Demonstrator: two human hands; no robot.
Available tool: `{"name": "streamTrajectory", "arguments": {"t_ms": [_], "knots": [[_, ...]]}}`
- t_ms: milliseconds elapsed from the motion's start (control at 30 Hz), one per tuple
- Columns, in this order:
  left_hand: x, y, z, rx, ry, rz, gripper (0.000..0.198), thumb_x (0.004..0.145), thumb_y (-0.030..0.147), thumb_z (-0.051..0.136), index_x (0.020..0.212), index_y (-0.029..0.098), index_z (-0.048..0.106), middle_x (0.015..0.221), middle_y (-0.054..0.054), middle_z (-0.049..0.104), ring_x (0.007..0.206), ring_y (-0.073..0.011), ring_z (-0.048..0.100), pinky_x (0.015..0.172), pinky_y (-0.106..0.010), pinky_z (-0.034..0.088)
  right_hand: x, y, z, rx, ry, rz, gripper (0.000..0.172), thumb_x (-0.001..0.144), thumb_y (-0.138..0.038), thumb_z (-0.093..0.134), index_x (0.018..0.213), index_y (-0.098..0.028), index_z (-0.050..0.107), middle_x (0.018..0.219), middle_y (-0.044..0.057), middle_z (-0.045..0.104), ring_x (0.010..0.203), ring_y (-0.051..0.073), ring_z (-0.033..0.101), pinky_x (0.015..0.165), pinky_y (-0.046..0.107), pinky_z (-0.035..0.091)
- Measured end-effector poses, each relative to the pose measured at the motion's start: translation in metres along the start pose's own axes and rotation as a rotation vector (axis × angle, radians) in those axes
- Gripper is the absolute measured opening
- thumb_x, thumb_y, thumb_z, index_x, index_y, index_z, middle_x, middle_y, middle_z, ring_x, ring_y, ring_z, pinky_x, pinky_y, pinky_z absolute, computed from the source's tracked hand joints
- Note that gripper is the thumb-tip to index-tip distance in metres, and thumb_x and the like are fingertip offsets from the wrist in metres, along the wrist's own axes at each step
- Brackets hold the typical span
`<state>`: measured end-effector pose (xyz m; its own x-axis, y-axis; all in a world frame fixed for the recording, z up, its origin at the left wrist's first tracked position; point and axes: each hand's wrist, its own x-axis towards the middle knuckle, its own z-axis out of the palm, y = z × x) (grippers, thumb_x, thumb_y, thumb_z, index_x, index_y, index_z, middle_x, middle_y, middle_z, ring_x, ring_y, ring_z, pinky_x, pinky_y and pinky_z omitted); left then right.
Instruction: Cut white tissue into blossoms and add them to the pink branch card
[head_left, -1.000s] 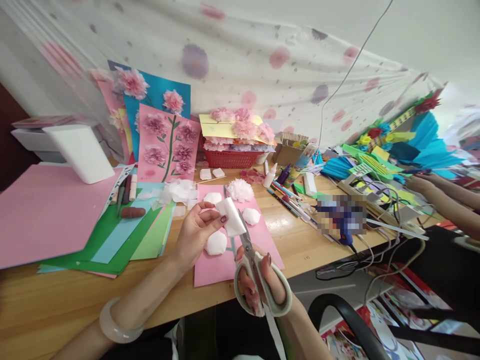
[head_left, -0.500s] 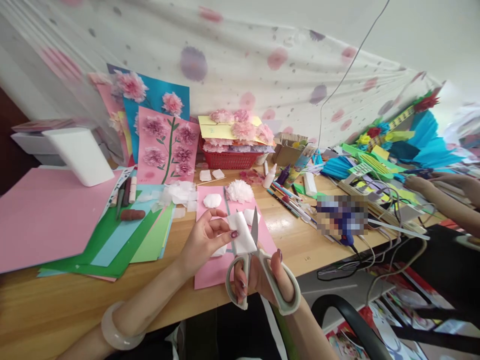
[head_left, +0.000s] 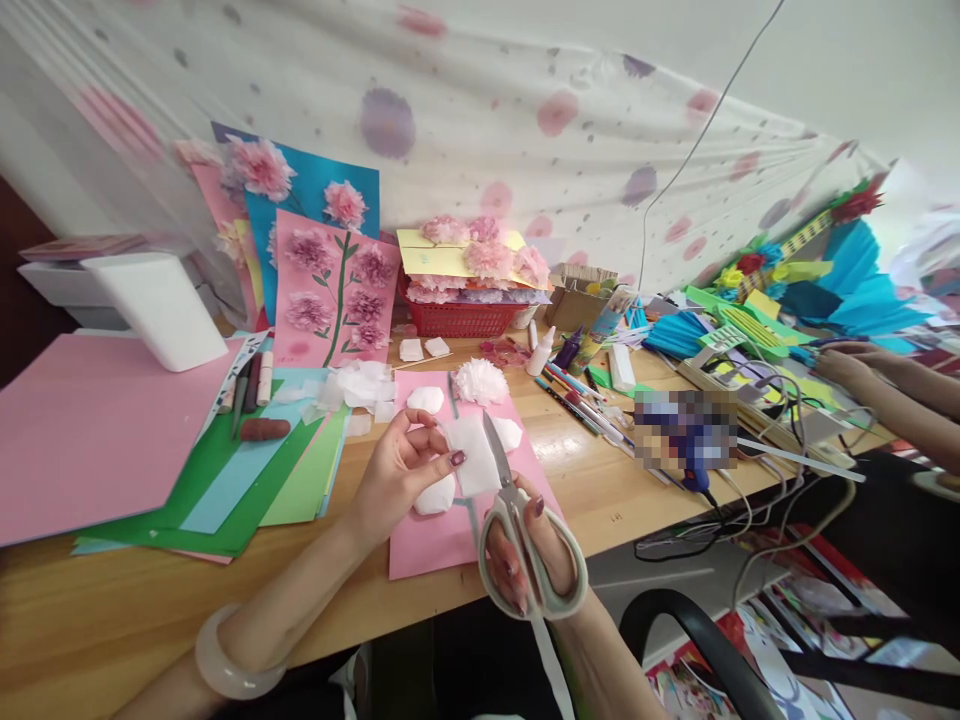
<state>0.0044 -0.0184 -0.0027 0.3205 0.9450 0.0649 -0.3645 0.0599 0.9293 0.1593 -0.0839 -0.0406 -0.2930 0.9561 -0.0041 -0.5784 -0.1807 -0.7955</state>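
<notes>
My left hand (head_left: 409, 465) pinches a white square of tissue paper (head_left: 475, 462) between thumb and fingers, above a pink sheet of card (head_left: 427, 550). In my right hand (head_left: 536, 550) is a pair of scissors (head_left: 570, 590) with pale grey handles; its blades are together along the right edge of the tissue. A white strip (head_left: 551, 665) hangs down below the scissors. On the pink card lie a fluffy white paper flower (head_left: 481, 382) and several white tissue pieces, among them a rounded one (head_left: 424, 400) and another (head_left: 435, 496) partly behind my left hand.
Coloured card sheets (head_left: 289, 480) and translucent tissue scraps (head_left: 349, 388) lie left. Behind stand a flower picture (head_left: 334, 290) and a red basket (head_left: 465, 320). Pens (head_left: 574, 410), a glue bottle (head_left: 541, 352) and cables lie right. Another person's hands (head_left: 847, 365) are at far right.
The scissor blades have closed, and the handles have come together. The white tissue now shows a broader, squarer face, and a strip hangs beneath the scissors.
</notes>
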Motion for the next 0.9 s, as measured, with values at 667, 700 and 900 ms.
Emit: {"name": "streamTrajectory", "arguments": {"t_ms": [667, 700, 900], "knots": [[-0.008, -0.005, -0.005, 0.641, 0.170, 0.403, 0.031, 0.075, 0.025, 0.071, 0.105, 0.026, 0.061, 0.077, 0.002, 0.075, 0.082, -0.0175, 0.070, 0.071, -0.026, 0.053, -0.023, -0.101, -0.079, -1.729, 0.659, -0.333, 0.026, 0.086, -0.034, 0.051, 0.090, -0.017, 0.070, 0.099, 0.015, 0.071, 0.094, 0.030, 0.064, 0.086, 0.047, 0.045], [-0.008, -0.005, -0.004, 0.657, 0.160, 0.403, 0.031, 0.075, 0.025, 0.071, 0.104, 0.026, 0.061, 0.077, 0.003, 0.074, 0.081, -0.0172, 0.070, 0.073, -0.026, 0.053, -0.020, -0.095, -0.068, -1.513, 0.583, -0.367, 0.027, 0.086, -0.037, 0.053, 0.100, -0.019, 0.068, 0.106, 0.013, 0.069, 0.097, 0.028, 0.064, 0.084, 0.042, 0.048], [-0.008, -0.002, 0.000, 0.712, 0.092, 0.350, 0.034, 0.074, 0.026, 0.073, 0.105, 0.026, 0.062, 0.075, 0.003, 0.075, 0.076, -0.0171, 0.070, 0.082, -0.030, 0.051, 0.009, -0.044, -0.006, -1.047, 0.184, -0.457, 0.049, 0.076, -0.038, 0.071, 0.121, -0.026, 0.057, 0.113, 0.008, 0.067, 0.102, 0.025, 0.062, 0.087, 0.038, 0.049]]}}
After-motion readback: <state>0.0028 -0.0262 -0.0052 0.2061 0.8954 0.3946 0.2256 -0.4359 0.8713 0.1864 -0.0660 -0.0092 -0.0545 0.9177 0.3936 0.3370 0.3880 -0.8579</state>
